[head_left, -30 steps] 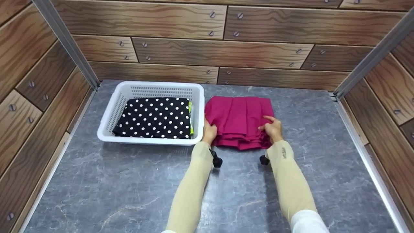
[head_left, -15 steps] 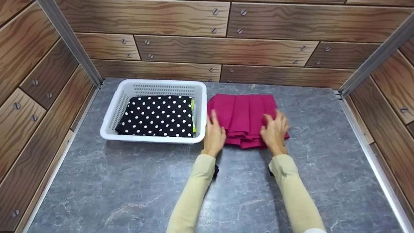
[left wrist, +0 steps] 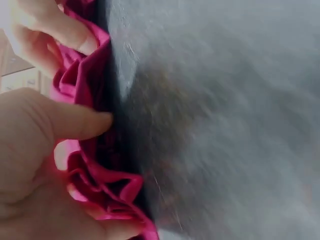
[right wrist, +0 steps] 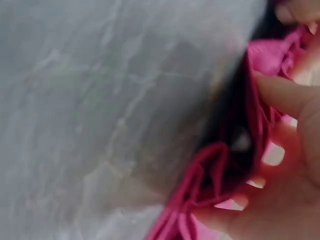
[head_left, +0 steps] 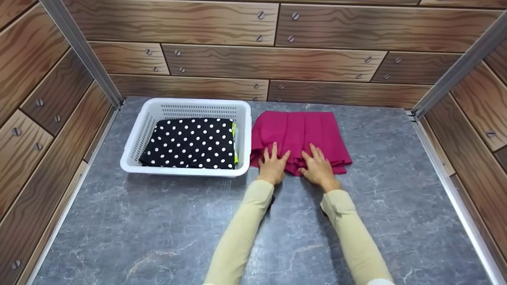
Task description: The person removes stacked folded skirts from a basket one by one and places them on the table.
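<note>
Magenta pleated cloth (head_left: 297, 124) lies on the gray marbled surface (head_left: 166, 229), right of the white basket (head_left: 186, 170), with its pleats running from far to near. Its far edge is fairly straight, while its near edge is ruffled, and both wrist views show loose layers folding over one another there. Its left side sits just beside the basket's right wall; whether the two touch cannot be told.

Both hands are at the near edge of the cloth, side by side and a little apart. The left hand (head_left: 272, 168) is spread wide, its fingers reaching toward the far side over the cloth, its thumb pointing right. The right hand (head_left: 319, 170) is spread too, its fingers over the pleats and its thumb pointing left. Neither hand grips the cloth; the fingers rest on it.

Inside the basket lies a folded black cloth with white dots (head_left: 190, 143), with a strip of yellow-green material (head_left: 235, 144) showing at its right edge. Beige sleeves (head_left: 239, 233) cover both forearms. Wood-patterned panels (head_left: 222, 21) stand along the far, left and right sides.
</note>
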### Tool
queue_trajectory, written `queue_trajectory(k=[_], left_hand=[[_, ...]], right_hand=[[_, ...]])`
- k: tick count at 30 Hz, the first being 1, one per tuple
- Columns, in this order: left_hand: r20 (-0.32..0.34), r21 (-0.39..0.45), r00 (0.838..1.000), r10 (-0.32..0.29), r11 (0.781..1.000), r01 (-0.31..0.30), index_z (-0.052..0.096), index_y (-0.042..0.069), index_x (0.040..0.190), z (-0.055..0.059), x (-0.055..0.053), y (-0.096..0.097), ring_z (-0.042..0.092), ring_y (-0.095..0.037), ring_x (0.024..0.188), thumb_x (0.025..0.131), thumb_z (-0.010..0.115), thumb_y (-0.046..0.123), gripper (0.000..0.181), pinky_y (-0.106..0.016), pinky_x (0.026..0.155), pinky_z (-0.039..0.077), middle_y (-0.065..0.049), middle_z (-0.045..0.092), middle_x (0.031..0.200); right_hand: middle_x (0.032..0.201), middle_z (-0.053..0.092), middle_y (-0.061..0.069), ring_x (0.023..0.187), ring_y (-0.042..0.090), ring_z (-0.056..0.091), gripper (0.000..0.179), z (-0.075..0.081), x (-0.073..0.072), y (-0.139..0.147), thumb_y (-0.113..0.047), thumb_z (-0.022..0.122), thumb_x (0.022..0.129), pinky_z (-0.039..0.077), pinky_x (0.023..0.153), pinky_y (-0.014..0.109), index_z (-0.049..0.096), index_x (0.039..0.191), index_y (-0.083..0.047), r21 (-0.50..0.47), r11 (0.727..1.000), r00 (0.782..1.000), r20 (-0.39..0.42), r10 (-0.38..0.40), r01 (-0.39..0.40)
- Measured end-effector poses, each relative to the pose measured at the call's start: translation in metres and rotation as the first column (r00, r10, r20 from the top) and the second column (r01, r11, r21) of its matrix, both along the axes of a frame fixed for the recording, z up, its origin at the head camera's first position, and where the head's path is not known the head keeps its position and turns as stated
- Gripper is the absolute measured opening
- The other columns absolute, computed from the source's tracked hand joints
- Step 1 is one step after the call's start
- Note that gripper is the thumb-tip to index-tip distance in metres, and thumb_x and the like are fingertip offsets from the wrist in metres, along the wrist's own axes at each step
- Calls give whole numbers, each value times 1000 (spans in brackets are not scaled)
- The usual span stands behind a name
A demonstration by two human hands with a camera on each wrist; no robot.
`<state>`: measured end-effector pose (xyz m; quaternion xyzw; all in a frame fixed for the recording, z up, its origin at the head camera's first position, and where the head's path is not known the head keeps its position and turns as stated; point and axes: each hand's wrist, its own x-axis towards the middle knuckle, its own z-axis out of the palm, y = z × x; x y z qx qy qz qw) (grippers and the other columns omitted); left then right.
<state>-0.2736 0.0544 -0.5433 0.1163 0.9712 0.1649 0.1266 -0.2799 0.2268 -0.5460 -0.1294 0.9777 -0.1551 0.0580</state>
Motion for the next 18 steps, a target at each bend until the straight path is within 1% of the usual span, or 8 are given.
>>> queue_trajectory(k=[3,5,7,10,12,14,16,18], left_hand=[[-6,28,1000,22,999,-21,37,27,159,0,-9,5,17,-44,149,93,69,14,74,-63,112,32,-16,11,168],[6,32,999,32,999,-32,38,27,159,4,-13,6,18,-44,149,94,68,15,72,-63,111,33,-16,13,167],[23,36,999,31,999,-32,38,26,159,11,-15,5,19,-43,149,95,67,17,70,-62,112,32,-16,15,167],[17,31,1000,-5,999,4,36,23,159,26,-15,-1,26,-41,147,98,64,23,67,-57,112,34,-16,25,164],[-18,34,999,-39,999,40,37,20,158,39,-14,-7,35,-39,143,100,62,26,64,-54,110,38,-16,35,159],[-84,34,994,-72,997,75,39,17,157,52,-13,-15,45,-37,136,101,61,27,61,-52,105,45,-16,46,152],[-159,35,983,-87,995,94,42,14,155,65,-12,-24,52,-36,129,102,61,27,58,-50,100,50,-16,53,146],[-226,38,970,-90,994,101,44,12,154,77,-12,-34,56,-35,125,101,62,25,57,-49,97,52,-16,56,142]], right_hand=[[159,25,32,145,52,23,59,-3,-8,2,-14,68,92,30,109,70,49,144,6,-8,1000,1000,-24,-20,20],[158,27,32,144,52,25,59,-2,-12,3,-14,68,92,32,108,69,49,143,7,-18,1000,999,-27,-22,21],[158,27,32,144,52,25,59,3,-14,4,-14,67,92,32,108,70,49,144,7,-36,999,1000,-8,-27,26],[156,29,34,142,53,28,63,16,-16,3,-17,67,93,30,108,71,44,147,6,-61,997,999,11,-44,45],[155,31,34,141,53,30,68,27,-15,1,-20,68,94,27,109,71,39,151,4,-92,994,998,1,-62,62],[153,35,34,138,54,34,74,38,-15,-4,-22,69,93,27,110,69,35,153,3,-139,988,996,-39,-74,68],[152,38,32,137,52,37,78,48,-16,-10,-22,70,93,29,111,66,32,156,2,-203,978,994,-83,-76,58],[150,41,31,136,49,39,76,58,-17,-19,-21,71,93,31,111,63,33,155,1,-281,959,989,-128,-76,37]])
